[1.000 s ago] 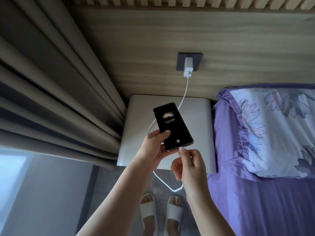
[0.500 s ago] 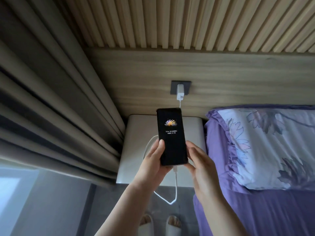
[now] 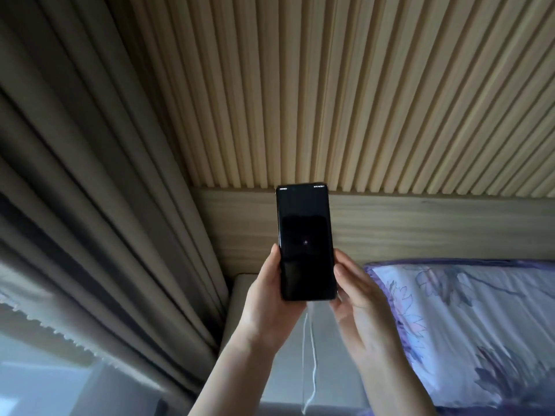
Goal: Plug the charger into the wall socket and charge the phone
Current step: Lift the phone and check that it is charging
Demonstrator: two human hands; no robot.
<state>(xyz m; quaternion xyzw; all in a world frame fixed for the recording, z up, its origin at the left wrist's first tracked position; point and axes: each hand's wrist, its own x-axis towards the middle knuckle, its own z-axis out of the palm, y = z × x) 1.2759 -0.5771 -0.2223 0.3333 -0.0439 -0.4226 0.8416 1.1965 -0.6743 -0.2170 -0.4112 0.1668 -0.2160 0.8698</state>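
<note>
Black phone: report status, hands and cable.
Left hand and right hand grip black phone upright, screen dark. White cable hangs below its bottom edge. Wall socket out of sight; nothing obstructing.

Bedroom; pillow (image 3: 468, 319), curtains (image 3: 90, 205)

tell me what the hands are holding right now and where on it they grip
The phone, held upright by its lower half: the left hand wraps its left edge and back, the right hand touches its right edge. The white cable hangs free below.
</note>
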